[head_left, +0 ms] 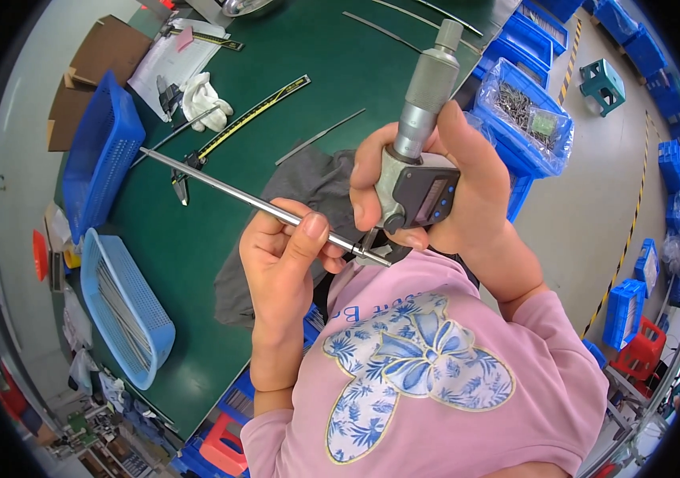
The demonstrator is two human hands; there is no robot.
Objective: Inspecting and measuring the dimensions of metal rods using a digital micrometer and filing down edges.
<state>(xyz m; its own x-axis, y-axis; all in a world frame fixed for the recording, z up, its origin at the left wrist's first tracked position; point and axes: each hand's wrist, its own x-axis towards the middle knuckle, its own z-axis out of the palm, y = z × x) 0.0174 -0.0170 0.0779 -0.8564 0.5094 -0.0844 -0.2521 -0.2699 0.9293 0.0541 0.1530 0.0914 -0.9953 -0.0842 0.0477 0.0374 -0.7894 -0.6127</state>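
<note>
My left hand [286,251] pinches a long, slender shiny metal rod [232,191] between thumb and fingers, close to its near end. The rod slants from the far left down toward my chest. A digital micrometer [409,179] with a grey frame, a small display and a ridged thimble is gripped in my right hand [475,187]. My right thumb lies along the thimble. The rod's stepped near end is at the micrometer's jaws; whether they touch it I cannot tell. Beneath my hands lies a dark grey cloth [320,182] on the green table [197,319].
A caliper [252,119], a white glove [203,102] and thin rods lie across the table. On the left stand a blue basket [123,131] and a light-blue basket [161,315] holding rods. At right is a blue bin [551,159] with small metal parts in plastic.
</note>
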